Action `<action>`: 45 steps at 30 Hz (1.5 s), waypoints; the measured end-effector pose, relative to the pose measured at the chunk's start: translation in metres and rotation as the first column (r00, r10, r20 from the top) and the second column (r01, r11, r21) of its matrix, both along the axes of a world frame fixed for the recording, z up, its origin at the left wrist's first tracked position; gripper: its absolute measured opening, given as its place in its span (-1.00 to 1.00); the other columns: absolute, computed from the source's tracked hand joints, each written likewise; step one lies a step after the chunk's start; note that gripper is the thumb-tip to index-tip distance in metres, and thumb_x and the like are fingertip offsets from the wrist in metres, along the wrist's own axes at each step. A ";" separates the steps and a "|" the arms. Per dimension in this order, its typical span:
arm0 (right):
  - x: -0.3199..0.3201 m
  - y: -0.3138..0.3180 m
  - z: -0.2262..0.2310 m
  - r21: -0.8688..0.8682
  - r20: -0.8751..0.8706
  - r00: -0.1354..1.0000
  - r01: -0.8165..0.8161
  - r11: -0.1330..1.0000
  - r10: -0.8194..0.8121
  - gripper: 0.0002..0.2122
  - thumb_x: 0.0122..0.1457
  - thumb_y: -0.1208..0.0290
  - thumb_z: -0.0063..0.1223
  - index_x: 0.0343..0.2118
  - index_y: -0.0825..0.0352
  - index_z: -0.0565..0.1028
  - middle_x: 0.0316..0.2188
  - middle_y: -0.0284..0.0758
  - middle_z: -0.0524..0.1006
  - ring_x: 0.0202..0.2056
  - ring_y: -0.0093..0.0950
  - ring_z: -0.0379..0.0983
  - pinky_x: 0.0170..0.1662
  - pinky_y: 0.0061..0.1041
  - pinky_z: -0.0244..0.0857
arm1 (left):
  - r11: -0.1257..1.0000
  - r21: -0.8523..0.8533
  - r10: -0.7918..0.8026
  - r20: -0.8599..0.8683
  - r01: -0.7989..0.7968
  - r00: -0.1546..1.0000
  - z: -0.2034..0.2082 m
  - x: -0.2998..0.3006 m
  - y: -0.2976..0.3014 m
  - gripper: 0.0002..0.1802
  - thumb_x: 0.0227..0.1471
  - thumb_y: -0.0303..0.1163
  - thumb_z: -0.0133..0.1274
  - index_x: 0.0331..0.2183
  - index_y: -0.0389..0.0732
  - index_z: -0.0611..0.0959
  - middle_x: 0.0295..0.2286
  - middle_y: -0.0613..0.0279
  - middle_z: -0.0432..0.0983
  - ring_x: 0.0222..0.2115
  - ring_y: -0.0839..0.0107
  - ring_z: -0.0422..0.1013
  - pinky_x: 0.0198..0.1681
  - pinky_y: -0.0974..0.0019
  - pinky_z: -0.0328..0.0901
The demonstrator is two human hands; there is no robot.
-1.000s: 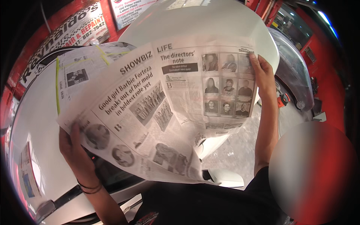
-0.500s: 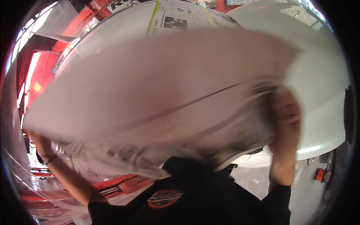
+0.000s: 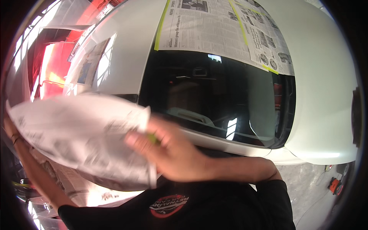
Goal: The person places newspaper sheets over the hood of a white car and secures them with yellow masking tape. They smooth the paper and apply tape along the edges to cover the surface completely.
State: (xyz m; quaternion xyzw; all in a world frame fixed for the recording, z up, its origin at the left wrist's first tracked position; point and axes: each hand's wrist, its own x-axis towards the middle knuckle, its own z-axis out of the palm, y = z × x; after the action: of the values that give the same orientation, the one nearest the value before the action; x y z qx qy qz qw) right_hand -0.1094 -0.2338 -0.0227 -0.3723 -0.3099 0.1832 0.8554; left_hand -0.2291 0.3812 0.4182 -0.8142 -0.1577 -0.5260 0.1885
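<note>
A sheet of newspaper [image 3: 84, 142] is stretched, bowed and blurred, between my two hands at the lower left. My right hand [image 3: 178, 153] has crossed over to the left and pinches the sheet's right edge between thumb and fingers. A small yellow-green piece, which looks like masking tape [image 3: 154, 138], shows at those fingers. At the far left rim my left hand [image 3: 9, 126] is at the sheet's other end; its fingers are mostly hidden. Beyond lies a white car's windshield [image 3: 199, 96], its far part covered by newspaper sheets [image 3: 207, 28] edged with yellow-green tape [image 3: 238, 21].
The white hood [image 3: 318, 96] curves away on the right, the white roof [image 3: 115, 50] on the left, with more paper [image 3: 92, 61] on it. An orange-red machine [image 3: 335, 186] with a cable stands on the concrete floor. Red structures and clear plastic sheeting line the left.
The newspaper, spread wide across the view before, has swung left and narrowed. My right hand has come from the right side to the middle, and the dark glass is now uncovered to view.
</note>
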 end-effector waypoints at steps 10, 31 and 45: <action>0.130 -0.013 -0.162 -0.550 0.577 0.691 0.723 0.418 -0.435 -0.76 0.34 0.21 0.18 -0.20 0.32 0.62 -0.38 -0.12 0.50 -0.41 -0.12 0.50 -0.34 -0.19 0.36 | 0.983 -0.131 0.128 0.008 -0.126 0.992 -0.268 0.197 -0.063 -0.64 0.45 -0.02 -0.17 -0.03 0.01 0.61 -0.23 -0.03 0.70 -0.21 -0.20 0.60 -0.19 -0.14 0.44; 0.360 0.106 -0.152 -0.205 0.967 0.248 0.892 0.402 -0.057 -0.61 0.40 0.16 -0.11 0.18 -0.02 0.64 -0.16 0.02 0.44 -0.18 -0.06 0.48 -0.07 -0.11 0.32 | 0.895 -0.187 -0.335 0.319 0.406 0.887 -0.225 0.108 0.016 -0.46 0.49 0.00 -0.13 0.14 -0.22 0.63 -0.23 0.20 0.67 -0.25 0.48 0.53 -0.18 0.32 0.41; 0.104 0.108 -0.020 -0.413 0.889 0.450 0.705 0.576 0.086 -0.28 0.08 -0.11 0.38 0.26 0.17 0.52 -0.06 -0.13 0.46 -0.10 -0.16 0.44 -0.06 -0.19 0.28 | 0.896 -0.435 -0.237 -0.294 0.091 0.926 -0.380 0.289 0.013 -0.57 0.41 0.02 -0.01 0.06 -0.10 0.55 -0.29 -0.10 0.70 -0.24 -0.20 0.60 -0.19 -0.11 0.43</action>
State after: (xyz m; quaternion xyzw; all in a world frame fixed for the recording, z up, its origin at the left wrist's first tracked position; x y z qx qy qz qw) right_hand -0.0054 -0.1254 -0.0423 -0.7817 -0.4906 -0.0930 0.3737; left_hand 0.0601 0.3937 0.0379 -0.9241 -0.1606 -0.3466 -0.0097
